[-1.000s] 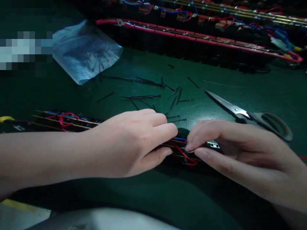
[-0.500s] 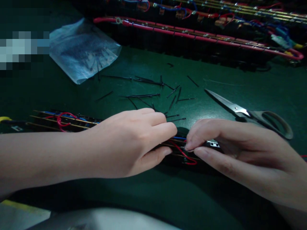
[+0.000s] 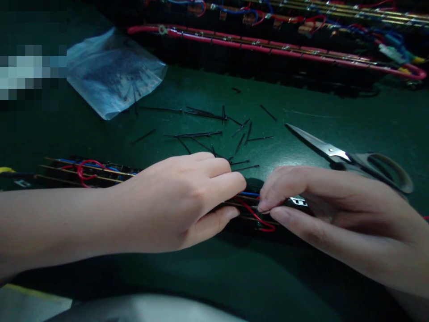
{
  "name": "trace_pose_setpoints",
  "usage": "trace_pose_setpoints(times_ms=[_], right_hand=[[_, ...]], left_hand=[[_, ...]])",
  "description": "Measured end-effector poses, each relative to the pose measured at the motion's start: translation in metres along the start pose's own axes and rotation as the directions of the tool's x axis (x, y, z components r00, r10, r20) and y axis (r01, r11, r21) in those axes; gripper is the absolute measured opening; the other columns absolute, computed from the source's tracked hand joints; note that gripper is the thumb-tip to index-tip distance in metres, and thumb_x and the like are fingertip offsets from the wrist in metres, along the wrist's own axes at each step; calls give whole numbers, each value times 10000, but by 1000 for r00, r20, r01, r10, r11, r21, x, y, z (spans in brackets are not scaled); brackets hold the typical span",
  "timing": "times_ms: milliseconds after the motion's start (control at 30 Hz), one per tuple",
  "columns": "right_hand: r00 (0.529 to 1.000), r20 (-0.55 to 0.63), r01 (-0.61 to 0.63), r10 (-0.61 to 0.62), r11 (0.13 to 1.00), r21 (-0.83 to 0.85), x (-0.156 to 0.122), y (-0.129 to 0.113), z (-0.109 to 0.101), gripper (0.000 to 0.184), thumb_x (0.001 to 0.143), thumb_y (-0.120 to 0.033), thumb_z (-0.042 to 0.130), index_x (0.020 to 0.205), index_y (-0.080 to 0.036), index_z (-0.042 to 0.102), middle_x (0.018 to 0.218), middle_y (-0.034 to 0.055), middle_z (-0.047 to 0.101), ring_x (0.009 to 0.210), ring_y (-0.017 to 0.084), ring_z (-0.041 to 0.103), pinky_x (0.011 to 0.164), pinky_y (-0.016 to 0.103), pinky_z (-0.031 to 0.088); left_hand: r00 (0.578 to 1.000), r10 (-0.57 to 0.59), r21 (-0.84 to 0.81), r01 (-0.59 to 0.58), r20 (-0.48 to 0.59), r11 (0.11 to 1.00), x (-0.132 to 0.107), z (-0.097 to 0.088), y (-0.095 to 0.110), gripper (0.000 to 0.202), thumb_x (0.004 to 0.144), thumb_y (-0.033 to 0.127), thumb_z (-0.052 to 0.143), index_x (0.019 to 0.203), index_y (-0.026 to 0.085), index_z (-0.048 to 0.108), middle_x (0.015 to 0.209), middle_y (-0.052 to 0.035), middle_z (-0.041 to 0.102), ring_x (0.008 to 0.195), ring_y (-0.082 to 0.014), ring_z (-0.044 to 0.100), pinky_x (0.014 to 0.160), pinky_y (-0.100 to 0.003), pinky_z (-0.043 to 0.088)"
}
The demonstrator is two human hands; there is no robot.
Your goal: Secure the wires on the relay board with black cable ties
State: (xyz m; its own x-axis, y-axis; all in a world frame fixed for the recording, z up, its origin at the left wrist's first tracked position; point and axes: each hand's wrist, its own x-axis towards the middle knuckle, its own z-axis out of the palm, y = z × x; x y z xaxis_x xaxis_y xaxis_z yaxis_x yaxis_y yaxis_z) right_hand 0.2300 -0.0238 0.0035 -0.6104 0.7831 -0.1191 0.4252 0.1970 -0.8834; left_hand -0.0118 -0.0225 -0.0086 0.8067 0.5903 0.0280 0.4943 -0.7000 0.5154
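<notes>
A long black wired strip (image 3: 83,172) with red and blue wires and brass rails lies across the green mat in front of me. My left hand (image 3: 181,201) is wrapped over its middle, fingers above and thumb below, gripping it. My right hand (image 3: 321,210) pinches at the strip just to the right, thumb and forefinger pressed together beside a red wire loop (image 3: 258,219). What sits between those fingertips is too small to make out.
Scissors (image 3: 348,158) lie on the green mat (image 3: 208,277) behind my right hand. Several black cable ties (image 3: 201,134) are scattered beyond my hands, near a clear plastic bag (image 3: 110,74). More wired strips with red cable (image 3: 275,47) line the far edge.
</notes>
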Motion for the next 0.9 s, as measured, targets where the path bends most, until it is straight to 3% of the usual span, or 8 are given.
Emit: trace_pose_setpoints(times_ms=[600,900], right_hand=[[1000,0,-3,3,1000,30,-2,0,2,45,877,-284,670,867,-270,712,804,-12,734,708,137,691,488,197,497],[1000,-6,2,-2,1000,10,0,0,3,106,902,-317,645,848,-253,709,784,-2,727,694,134,685,501,199,508]], left_hand=[[1000,-5,1,5,6,1000,-1,0,1,227,1002,230,462,1064,124,654,962,-60,649,853,-203,579,708,-344,475],[1000,0,9,0,-3,1000,0,0,1,220,998,234,478,1064,126,657,949,-54,647,835,-197,574,697,-339,479]])
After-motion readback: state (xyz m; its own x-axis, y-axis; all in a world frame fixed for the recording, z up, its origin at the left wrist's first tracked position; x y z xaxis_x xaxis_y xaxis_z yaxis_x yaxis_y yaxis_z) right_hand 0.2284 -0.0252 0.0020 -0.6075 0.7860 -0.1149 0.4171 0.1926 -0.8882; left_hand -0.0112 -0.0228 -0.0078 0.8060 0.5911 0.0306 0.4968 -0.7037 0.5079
